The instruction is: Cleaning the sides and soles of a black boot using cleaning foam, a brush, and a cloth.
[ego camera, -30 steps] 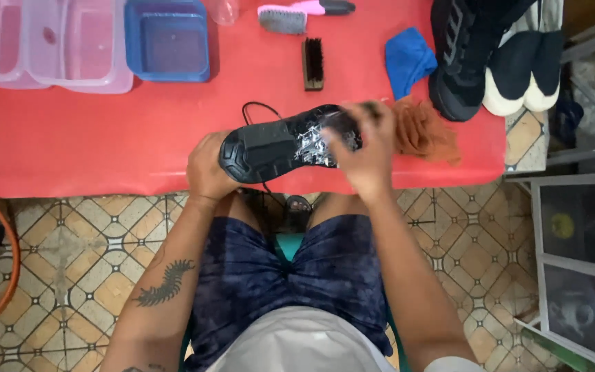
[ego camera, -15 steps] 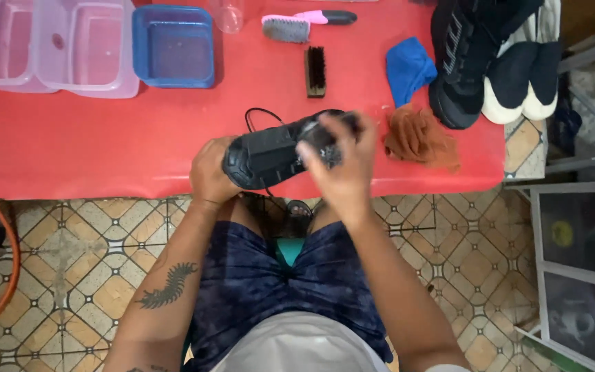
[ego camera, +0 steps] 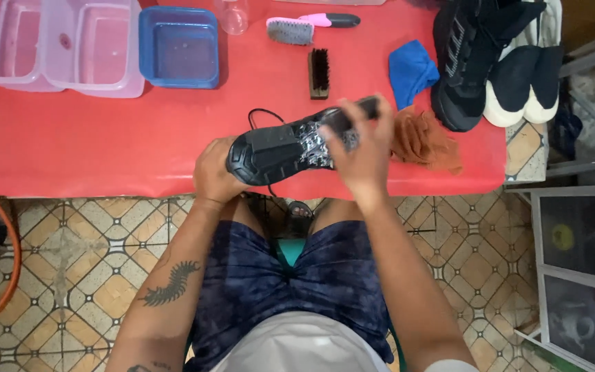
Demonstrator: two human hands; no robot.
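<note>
One black sneaker (ego camera: 280,146) is held sole-up at the near edge of the red table (ego camera: 70,148), its heel to the left and its toe toward the right, just above the person's lap. It looks light enough to be turned with one hand, and I judge it stiff along the moulded rubber sole but soft and yielding in the upper, so the firm heel and the sole edges are the surest places to grip; the wet-looking, greyish patch in the tread could make that part slippery. The left hand (ego camera: 213,172) is closed around the heel end, cupping it from below. The right hand (ego camera: 359,148) lies over the forefoot with fingers curled; it seems to press something small against the sole, but what it holds I cannot tell. A thin black lace (ego camera: 259,114) loops out on the far side. Just right of the shoe lies a crumpled brown cloth (ego camera: 425,141), with a blue cloth (ego camera: 411,69) farther off. A small dark brush (ego camera: 319,72) and a pink-handled brush (ego camera: 308,26) lie farther back, a blue tub (ego camera: 179,47) and clear tubs (ego camera: 49,45) far left, more black shoes (ego camera: 470,55) far right.
</note>
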